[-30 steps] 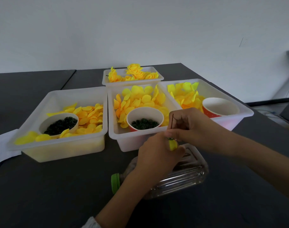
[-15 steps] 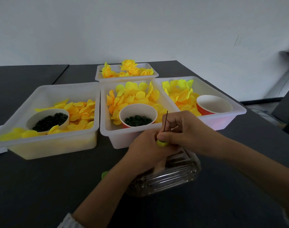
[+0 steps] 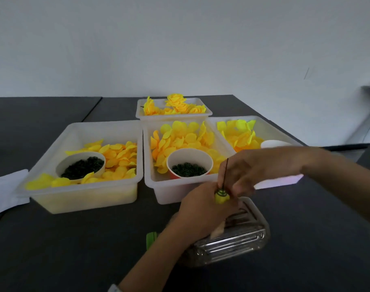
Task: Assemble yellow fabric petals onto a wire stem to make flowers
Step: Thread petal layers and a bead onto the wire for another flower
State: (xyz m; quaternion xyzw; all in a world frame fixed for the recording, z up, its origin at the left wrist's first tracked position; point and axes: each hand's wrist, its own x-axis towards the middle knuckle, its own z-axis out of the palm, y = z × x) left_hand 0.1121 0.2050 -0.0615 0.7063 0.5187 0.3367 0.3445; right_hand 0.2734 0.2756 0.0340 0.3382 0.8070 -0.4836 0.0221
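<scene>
Lying nearest on the dark counter: clear ribbed plastic bottle with green cap, on its side under the hands.

Left hand gripping small rolled yellow fabric bud, dark green ring seated on top. Thin dark wire stem rising upright from bud.

Right hand pinching wire just above bud, fingers curled.

Judging: seating the ring. Advising: keeping wire vertical, steadying bud low, sliding down snug without crushing fabric.

Beyond: white plastic tub of loose yellow petals holding red paper cup of green rings. Farthest: small white tub of finished yellow flowers.
</scene>
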